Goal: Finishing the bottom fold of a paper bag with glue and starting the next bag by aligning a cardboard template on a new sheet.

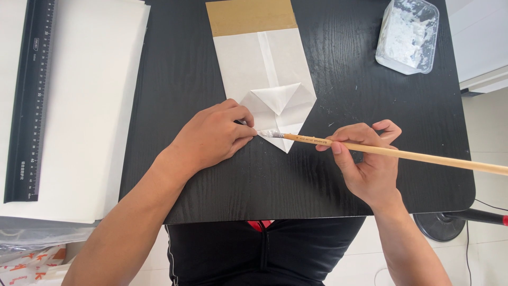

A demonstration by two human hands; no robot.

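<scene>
My right hand (pixel 370 164) pinches the long pale wooden brush (pixel 391 152), whose axis runs from the right edge leftward to its white-loaded tip at centre frame. The tip touches the lower left edge of the folded white paper bag (pixel 267 74). My left hand (pixel 211 135), fingers curled, presses that edge flat, its fingertips just left of the bristles.

left hand (pixel 214 135): palm down, fingers curled (flat) | right hand (pixel 365 161): closed pinch, wrist bent

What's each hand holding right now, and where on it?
Right hand holds the wooden brush partway along its handle, nearer the bristles. Left hand grips nothing; its fingers press the folded white paper flat.
</scene>
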